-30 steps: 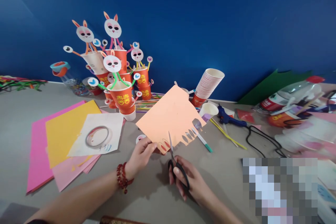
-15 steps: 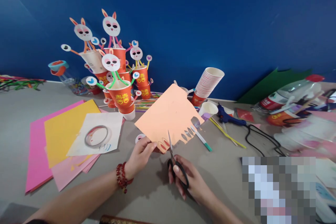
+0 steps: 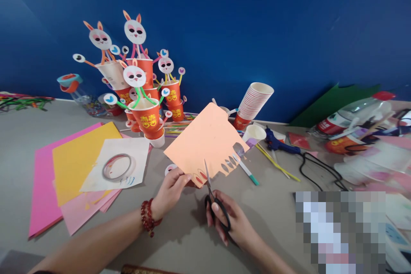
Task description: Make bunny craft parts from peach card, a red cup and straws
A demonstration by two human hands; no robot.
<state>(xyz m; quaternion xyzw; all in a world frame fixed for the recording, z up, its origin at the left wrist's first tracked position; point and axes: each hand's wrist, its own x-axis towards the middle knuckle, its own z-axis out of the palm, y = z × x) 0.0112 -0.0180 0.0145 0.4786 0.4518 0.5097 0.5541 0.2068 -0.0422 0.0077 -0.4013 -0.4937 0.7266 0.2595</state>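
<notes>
My left hand (image 3: 171,192) pinches the near left edge of an orange sheet of paper (image 3: 205,137), thumb on top. Two ear shapes with red centres (image 3: 199,177) are drawn on the sheet's near corner, close to my thumb. Along its right side the paper has several leaf-shaped holes and a rounder cutout. Black-handled scissors (image 3: 210,192) are in my right hand (image 3: 229,218), fingers through the loops. Their blades point away from me and lie at the paper's edge, just right of the drawn ears. How far the blades are apart is hard to see.
Paper cups with rabbit figures (image 3: 146,117) stand at the back left. Coloured sheets (image 3: 45,188) lie left, with a tape roll (image 3: 117,167) on a white one. At right are a cup stack (image 3: 255,100), a marker (image 3: 247,171), a blue glue gun (image 3: 282,141) and a bottle (image 3: 353,115).
Hardly anything differs. The view has shifted very slightly, and both hands, the orange paper and the scissors keep nearly the same places.
</notes>
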